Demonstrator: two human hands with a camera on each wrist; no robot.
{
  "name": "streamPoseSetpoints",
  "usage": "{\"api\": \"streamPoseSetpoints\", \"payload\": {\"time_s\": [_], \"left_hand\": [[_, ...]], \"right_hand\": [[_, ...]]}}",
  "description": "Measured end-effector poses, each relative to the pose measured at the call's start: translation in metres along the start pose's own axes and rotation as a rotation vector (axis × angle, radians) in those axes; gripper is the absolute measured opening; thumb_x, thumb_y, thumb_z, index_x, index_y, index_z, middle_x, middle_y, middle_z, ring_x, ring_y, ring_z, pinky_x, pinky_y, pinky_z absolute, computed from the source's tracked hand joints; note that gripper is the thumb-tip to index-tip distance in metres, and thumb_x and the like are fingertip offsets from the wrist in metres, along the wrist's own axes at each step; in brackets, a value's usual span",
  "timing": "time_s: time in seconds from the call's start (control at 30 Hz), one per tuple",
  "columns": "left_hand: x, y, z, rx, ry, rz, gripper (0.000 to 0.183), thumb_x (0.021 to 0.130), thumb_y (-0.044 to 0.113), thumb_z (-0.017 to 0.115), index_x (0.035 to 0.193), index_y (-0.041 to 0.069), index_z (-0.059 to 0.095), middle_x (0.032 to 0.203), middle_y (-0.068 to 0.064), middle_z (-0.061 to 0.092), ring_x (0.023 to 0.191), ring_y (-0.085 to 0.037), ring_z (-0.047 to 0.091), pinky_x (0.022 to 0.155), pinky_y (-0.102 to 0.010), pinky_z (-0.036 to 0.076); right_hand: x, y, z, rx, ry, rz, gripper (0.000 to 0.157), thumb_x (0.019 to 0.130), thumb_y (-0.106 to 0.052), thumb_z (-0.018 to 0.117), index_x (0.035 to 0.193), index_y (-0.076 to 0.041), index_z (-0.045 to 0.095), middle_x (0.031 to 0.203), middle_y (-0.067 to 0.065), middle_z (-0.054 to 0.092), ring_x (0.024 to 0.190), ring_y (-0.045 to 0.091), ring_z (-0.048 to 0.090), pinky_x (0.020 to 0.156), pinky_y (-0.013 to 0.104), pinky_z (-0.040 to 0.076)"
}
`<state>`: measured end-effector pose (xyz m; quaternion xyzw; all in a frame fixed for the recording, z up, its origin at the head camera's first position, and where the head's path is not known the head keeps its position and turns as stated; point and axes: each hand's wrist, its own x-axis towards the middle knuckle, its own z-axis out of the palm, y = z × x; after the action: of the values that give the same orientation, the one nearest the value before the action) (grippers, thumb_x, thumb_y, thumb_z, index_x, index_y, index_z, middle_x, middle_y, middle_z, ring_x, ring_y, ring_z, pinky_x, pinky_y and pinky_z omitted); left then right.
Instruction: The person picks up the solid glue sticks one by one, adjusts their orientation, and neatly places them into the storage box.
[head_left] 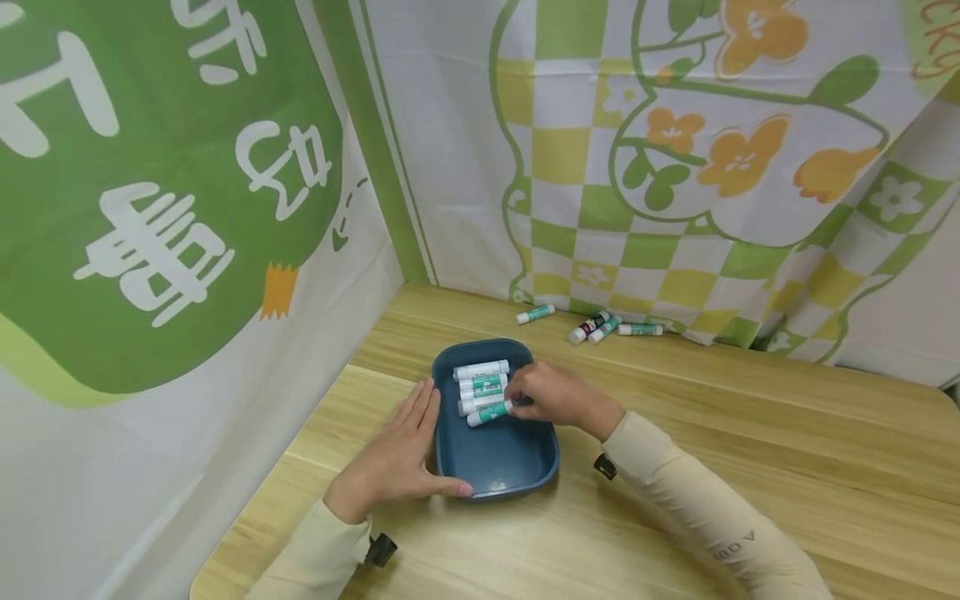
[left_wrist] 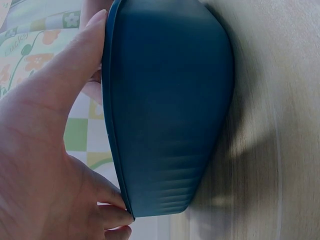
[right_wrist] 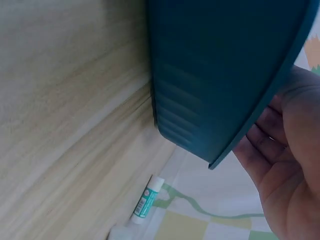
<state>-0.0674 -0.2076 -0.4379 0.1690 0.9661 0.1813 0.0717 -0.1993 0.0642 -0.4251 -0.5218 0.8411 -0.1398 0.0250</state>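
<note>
Wood-grain table (head_left: 750, 417): blue bin (head_left: 495, 458); four loose tubes (head_left: 604, 329) toward back.

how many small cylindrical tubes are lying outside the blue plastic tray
4, along the checked fabric curtain: a green-labelled white tube at left, a black-labelled tube, a second green-labelled tube beside it, a third green-labelled tube at right. The curtain may hide more.

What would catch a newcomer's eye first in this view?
Probably the blue tray on the wooden table: tubes lie mostly in its far half, the right hand pinching the nearest, the left hand touching the rim. Then the green cloth with white characters at the left, and four more tubes by the checkered curtain.
</note>
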Motion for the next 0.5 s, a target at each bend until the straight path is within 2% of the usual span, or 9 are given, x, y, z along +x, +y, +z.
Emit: {"api": "streamPoseSetpoints", "payload": {"time_s": [0.13, 0.3, 0.5], "left_hand": [[0.0, 0.0, 0.001, -0.002, 0.001, 0.002, 0.145, 0.074, 0.083, 0.076, 0.166, -0.008, 0.011, 0.177, -0.026, 0.001, 0.166, -0.043, 0.003, 0.134, -0.058, 0.018], [0.002, 0.0, 0.001, -0.004, -0.002, 0.0, 0.145, 0.074, 0.083, 0.075, 0.166, -0.008, 0.01, 0.177, -0.026, 0.001, 0.166, -0.042, 0.003, 0.134, -0.057, 0.017], [0.001, 0.001, 0.001, -0.011, 0.009, 0.009, 0.144, 0.074, 0.081, 0.077, 0.165, -0.01, 0.012, 0.176, -0.028, 0.003, 0.165, -0.044, 0.005, 0.134, -0.058, 0.018]], "right_hand": [[0.003, -0.002, 0.001, -0.041, -0.011, 0.005, 0.011, 0.095, -0.018, 0.08, 0.1, -0.008, 0.081, 0.095, 0.004, 0.08, 0.084, 0.01, 0.072, 0.076, 0.026, 0.062], [0.009, -0.006, 0.003, -0.126, -0.067, 0.049, 0.008, 0.092, -0.019, 0.083, 0.091, -0.012, 0.078, 0.085, -0.001, 0.074, 0.072, 0.005, 0.059, 0.065, 0.024, 0.054], [0.016, -0.011, 0.01, -0.182, -0.106, 0.098, 0.016, 0.087, -0.018, 0.087, 0.082, -0.012, 0.073, 0.079, -0.002, 0.071, 0.067, 0.007, 0.055, 0.061, 0.028, 0.051]]}}
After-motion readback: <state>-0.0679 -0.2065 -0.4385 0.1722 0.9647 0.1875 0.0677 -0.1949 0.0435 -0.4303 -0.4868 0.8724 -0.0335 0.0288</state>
